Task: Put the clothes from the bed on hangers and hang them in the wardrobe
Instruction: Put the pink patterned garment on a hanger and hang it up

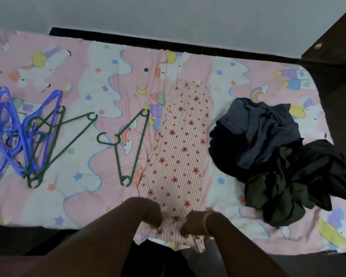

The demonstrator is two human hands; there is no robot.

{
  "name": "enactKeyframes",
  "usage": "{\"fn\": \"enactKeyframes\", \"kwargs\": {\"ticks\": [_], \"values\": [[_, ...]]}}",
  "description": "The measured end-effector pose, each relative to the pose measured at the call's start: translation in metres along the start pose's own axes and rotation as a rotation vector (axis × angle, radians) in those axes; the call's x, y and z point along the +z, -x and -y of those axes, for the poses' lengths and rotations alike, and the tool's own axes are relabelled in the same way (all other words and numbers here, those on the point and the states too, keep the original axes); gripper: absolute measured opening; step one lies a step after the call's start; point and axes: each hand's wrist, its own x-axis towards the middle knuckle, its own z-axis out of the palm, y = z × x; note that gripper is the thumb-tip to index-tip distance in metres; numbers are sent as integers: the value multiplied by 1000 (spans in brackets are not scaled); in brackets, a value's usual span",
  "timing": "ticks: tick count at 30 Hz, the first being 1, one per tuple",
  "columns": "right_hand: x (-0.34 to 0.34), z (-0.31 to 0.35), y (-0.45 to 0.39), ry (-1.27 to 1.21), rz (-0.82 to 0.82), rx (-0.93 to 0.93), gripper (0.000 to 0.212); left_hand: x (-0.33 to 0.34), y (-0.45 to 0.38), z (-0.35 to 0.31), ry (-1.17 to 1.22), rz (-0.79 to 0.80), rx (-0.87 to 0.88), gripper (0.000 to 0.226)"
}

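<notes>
Pink cartoon-print bed sheet [72, 80] carries everything. Dark crumpled clothes pile [278, 156] sits at three o'clock. The striped, star-dotted pink garment [178, 146] runs twelve to six; left hand [151, 215] and right hand [192, 222] pinch its near end. The lone green plastic hanger [131, 146] just beside it at nine could snag or get dragged if the cloth is lifted carelessly.

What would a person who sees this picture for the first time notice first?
First, the two hands at the bottom middle, the left hand and the right hand, both gripping the near end of a striped flowered cloth spread flat across the bed. Then the dark pile of clothes on the right, and the blue hangers and green hangers on the left.
</notes>
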Motion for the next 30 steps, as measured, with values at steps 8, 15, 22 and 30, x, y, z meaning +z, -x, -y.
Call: {"fn": "enactKeyframes", "kwargs": {"ticks": [8,15,22,30], "values": [[-94,-37,-24,-304,-940,-100,62,-92,-43,46,524,-1000,240,18],[-151,-53,-90,-421,-1205,-178,22,-125,-113,46,760,-1283,189,15],[-202,-62,-126,-372,-1242,-221,29,-171,-151,48,790,-1275,81,12],[-261,-80,-139,-564,-1298,-282,26,-242,-172,65,633,-1313,60,19]]}}
